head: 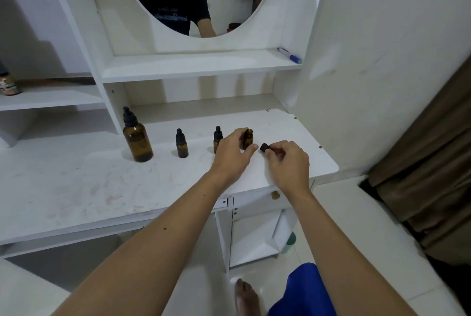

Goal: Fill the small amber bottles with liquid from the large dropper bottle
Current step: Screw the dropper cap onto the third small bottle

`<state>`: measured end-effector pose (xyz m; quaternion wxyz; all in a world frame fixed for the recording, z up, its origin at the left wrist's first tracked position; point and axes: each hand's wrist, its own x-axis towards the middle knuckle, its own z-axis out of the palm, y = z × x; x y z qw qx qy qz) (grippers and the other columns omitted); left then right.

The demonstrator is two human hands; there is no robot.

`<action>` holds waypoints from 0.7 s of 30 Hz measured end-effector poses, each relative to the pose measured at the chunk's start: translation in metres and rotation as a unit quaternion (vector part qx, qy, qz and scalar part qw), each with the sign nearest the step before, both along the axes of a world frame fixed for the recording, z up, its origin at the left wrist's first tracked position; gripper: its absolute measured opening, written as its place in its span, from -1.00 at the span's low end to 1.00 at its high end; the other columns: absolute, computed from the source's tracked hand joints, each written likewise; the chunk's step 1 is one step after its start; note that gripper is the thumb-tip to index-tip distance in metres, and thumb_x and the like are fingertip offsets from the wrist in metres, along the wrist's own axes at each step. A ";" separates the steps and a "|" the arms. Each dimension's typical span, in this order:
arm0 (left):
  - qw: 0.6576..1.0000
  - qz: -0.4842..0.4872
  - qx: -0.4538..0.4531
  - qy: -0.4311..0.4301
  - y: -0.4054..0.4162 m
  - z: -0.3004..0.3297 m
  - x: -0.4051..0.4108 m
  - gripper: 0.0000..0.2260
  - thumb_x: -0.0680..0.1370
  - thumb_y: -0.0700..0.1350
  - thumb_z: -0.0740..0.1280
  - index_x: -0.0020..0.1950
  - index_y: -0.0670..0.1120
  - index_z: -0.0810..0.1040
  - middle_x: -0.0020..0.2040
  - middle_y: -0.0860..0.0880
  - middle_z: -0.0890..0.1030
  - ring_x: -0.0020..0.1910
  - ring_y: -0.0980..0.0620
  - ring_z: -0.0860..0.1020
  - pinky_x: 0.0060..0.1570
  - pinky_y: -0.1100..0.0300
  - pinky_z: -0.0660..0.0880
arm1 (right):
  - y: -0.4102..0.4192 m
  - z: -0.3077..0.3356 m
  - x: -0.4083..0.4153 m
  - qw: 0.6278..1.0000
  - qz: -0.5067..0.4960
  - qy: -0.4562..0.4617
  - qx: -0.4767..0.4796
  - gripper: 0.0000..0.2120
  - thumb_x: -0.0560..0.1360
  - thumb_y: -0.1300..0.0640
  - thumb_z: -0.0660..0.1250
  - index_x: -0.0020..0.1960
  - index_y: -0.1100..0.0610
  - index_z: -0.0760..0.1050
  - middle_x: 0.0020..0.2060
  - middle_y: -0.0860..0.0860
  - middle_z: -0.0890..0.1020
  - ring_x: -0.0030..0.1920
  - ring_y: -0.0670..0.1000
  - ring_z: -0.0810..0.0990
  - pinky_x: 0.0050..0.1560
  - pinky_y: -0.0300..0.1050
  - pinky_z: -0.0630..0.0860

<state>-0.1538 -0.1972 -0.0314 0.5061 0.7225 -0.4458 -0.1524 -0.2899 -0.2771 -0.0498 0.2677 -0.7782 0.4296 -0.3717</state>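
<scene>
On the white desk (pixel 76 188), uncapped small bottle (pixel 247 137) in left hand (pixel 233 155); contents unclear

Soft, even light (edges bowed), faint shadows.

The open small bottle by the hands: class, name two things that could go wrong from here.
1. The open small bottle stands uncapped, steadied only by the left hand; a nudge could tip it.
2. The right hand holds the removed dropper cap pinched at the fingertips above the desk; it could slip and be dirtied on the smudged surface.
</scene>
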 end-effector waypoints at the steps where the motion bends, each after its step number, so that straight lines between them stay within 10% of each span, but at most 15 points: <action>1: 1.000 0.008 -0.001 -0.007 -0.003 0.000 0.000 -0.65 0.62 -0.09 0.43 0.39 -0.10 0.52 0.13 0.05 0.65 0.14 0.11 0.61 0.32 0.11 0.52 | 0.001 0.000 -0.001 1.000 -0.002 -0.007 -0.004 -0.87 0.61 0.12 0.44 0.12 0.13 0.68 0.01 0.03 0.71 0.07 0.11 0.66 0.20 0.11 0.59; 11: 0.999 0.031 -0.023 -0.003 -0.008 -0.007 0.005 -0.73 0.58 -0.09 0.48 0.26 -0.10 0.62 0.05 0.07 0.70 0.08 0.14 0.64 0.21 0.21 0.55 | -0.007 0.021 -0.015 0.967 0.045 -0.206 0.141 -0.81 0.61 0.24 0.43 0.07 -0.04 0.69 -0.03 -0.10 0.79 0.08 -0.04 0.75 0.23 -0.07 0.63; 21: 1.000 0.018 -0.026 0.003 -0.007 -0.008 0.006 -0.73 0.57 -0.10 0.49 0.26 -0.08 0.63 0.06 0.06 0.71 0.09 0.15 0.65 0.25 0.17 0.57 | -0.017 0.055 0.000 0.980 0.081 -0.179 0.035 -0.77 0.64 0.29 0.37 0.14 0.00 0.69 0.04 -0.05 0.76 0.03 -0.12 0.73 0.15 -0.28 0.60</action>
